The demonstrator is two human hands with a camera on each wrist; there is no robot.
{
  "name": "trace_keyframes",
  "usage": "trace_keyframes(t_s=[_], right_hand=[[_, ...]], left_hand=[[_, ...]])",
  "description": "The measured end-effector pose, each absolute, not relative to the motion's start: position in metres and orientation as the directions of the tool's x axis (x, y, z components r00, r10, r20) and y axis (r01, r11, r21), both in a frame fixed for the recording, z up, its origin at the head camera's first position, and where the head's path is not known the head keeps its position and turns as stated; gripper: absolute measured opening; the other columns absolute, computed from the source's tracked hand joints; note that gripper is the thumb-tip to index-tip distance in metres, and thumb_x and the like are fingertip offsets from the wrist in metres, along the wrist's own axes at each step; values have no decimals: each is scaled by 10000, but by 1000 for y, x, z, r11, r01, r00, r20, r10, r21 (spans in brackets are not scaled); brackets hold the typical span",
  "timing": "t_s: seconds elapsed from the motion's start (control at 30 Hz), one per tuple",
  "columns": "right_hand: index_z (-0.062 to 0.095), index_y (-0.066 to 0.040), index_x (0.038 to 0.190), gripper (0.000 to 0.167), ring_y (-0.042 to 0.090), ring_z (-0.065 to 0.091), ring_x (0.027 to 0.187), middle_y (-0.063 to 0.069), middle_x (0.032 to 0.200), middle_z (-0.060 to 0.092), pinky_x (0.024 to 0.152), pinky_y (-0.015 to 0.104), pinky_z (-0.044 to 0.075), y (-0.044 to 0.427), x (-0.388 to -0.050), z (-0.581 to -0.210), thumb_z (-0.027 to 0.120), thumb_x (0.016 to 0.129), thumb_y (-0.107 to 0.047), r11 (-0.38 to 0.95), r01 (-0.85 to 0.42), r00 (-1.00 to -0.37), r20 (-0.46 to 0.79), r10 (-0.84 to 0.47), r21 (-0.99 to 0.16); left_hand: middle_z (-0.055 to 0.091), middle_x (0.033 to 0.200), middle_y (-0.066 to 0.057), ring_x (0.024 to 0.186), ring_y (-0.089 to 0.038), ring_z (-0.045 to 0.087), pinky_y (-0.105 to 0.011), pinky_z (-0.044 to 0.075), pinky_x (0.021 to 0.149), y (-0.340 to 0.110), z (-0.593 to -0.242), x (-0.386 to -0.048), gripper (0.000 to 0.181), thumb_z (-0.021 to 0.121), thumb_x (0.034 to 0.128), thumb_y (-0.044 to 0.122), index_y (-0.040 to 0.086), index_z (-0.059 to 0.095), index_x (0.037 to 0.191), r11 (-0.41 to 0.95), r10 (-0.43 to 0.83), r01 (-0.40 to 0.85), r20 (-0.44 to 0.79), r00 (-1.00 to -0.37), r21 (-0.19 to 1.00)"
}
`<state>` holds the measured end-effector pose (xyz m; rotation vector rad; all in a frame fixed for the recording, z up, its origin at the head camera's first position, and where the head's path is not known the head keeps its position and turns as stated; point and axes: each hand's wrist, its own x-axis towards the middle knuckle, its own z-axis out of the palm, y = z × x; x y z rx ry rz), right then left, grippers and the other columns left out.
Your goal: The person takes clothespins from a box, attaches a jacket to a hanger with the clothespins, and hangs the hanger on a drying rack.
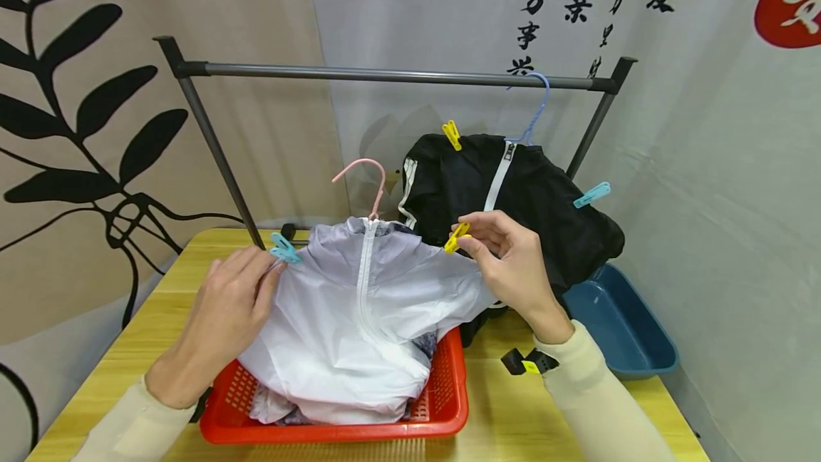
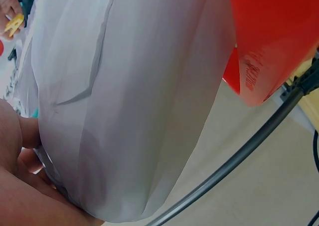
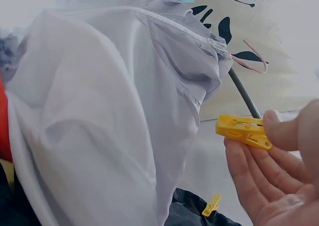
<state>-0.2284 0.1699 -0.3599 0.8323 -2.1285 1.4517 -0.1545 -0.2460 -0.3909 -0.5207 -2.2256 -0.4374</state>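
Note:
A pale lavender-white zip jacket (image 1: 321, 334) is on a pink hanger (image 1: 381, 187), its lower part lying over a red basket (image 1: 452, 394). My left hand (image 1: 224, 309) grips the jacket's shoulder at the left, next to a light-blue clothespin (image 1: 284, 248) clipped there. In the left wrist view the fingers (image 2: 31, 158) are partly hidden behind the cloth. My right hand (image 1: 516, 266) pinches a yellow clothespin (image 1: 457, 237) between thumb and fingers, by the jacket's other shoulder. From the right wrist, this yellow clothespin (image 3: 244, 131) appears apart from the fabric.
Behind stands a dark metal rack (image 1: 385, 75). From its bar a black jacket (image 1: 545, 198) hangs on a blue hanger (image 1: 537, 109), with yellow (image 1: 452, 135) and blue clothespins (image 1: 592, 194) clipped on. A blue basin (image 1: 622, 326) sits at the right of the wooden table (image 1: 500, 412).

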Motion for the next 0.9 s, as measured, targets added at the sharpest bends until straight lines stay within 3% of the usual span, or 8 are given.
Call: trace_keyframes(t_s=[0.27, 0.9], right_hand=[[794, 30, 1257, 261, 33, 842, 1051, 214, 1202, 875, 961, 189, 666, 167, -235, -361, 830, 1010, 106, 214, -675, -738, 647, -192, -706], [844, 43, 1103, 133, 5, 860, 984, 231, 1121, 887, 921, 252, 692, 159, -240, -363, 854, 988, 110, 169, -654, -756, 638, -143, -737]], left_hand=[[796, 1023, -128, 947, -340, 748, -374, 368, 759, -244, -391, -154, 128, 801, 1038, -3, 35, 804, 1161, 859, 213, 489, 761, -613, 153], [779, 994, -126, 920, -329, 728, -348, 345, 767, -244, -392, -153, 108, 788, 1040, 7, 32, 799, 1144, 854, 220, 499, 767, -603, 147]])
